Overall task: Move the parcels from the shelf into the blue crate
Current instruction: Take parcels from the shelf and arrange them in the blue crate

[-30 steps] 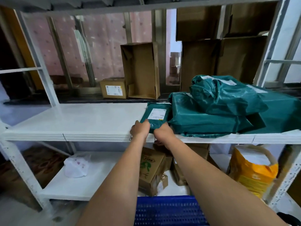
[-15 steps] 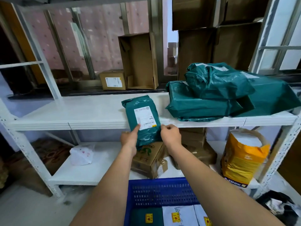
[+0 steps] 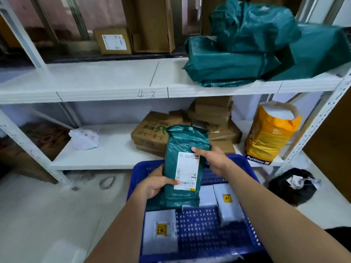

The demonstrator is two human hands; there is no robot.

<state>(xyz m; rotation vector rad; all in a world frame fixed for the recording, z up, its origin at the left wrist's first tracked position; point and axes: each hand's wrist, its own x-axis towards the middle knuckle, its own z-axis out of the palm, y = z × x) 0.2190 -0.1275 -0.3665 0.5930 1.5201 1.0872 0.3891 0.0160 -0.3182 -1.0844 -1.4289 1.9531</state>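
Head view: compared with the frame half a second earlier, the small green parcel has travelled from the front edge of the upper shelf down to a position above the blue crate, and more of the crate interior is now in view. The left hand grips the parcel's lower left edge, thumb laid across the front near the white label, remaining fingers curled behind the bag and hidden. The right hand holds the upper right edge; its thumb presses on the front face near the label's top, the other fingers wrapped behind. The parcel is upright, slightly tilted, label facing the camera. Its lower end hangs over the white parcels lying in the crate; whether it touches them cannot be told. Three larger green parcels lie stacked on the upper shelf at right.
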